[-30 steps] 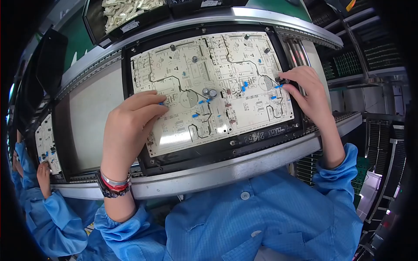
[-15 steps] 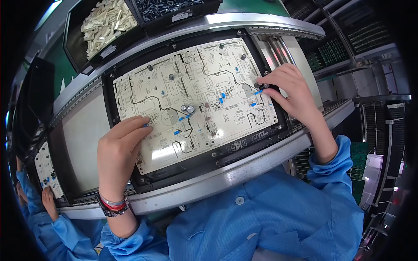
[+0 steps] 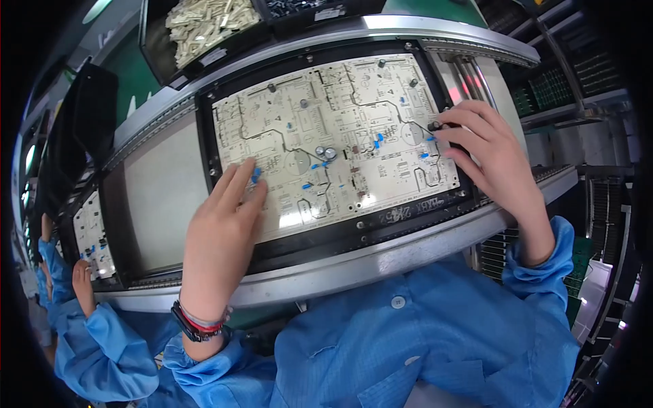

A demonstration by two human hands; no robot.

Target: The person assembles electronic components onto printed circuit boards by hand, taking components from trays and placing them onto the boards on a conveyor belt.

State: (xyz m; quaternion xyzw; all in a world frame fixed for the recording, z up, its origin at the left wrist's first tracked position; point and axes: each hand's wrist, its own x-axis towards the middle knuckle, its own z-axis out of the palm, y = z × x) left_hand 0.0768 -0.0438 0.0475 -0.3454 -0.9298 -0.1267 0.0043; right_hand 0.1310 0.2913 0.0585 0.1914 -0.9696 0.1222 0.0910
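Curved grey conveyor line [image 3: 381, 262] runs across the view, metal rails front and back. On it sits a black carrier frame [image 3: 320, 238] holding a large pale circuit board [image 3: 340, 129], board filling most of the frame, centre of the line. Person in blue smock, sleeves entering from the lower edge. Left hand [image 3: 221, 231] lies flat, fingers spread and slack, on the board's near-left corner, palm overlapping the frame's front edge; it covers that part of the board and grasps nothing. Red and black wristbands [image 3: 197, 323] on that wrist. Right hand [image 3: 486, 153] at the board's right edge, fingers curled, tips pinching a small black component [image 3: 434, 126] down on the board; hand hides the frame's right side. Mid-board: two small silver capacitors [image 3: 324, 152] side by side, small blue parts [image 3: 376, 141] scattered near them and toward the right hand. Behind the far rail, black bin of pale cream connectors [image 3: 204, 24], a second darker bin just right of it. Left of the frame, bare grey belt section, then another carrier with a smaller board [image 3: 88, 228] at the far left end. A co-worker's hand [image 3: 83, 285] and blue sleeve beside that board. Green racks right of the line, blurred.
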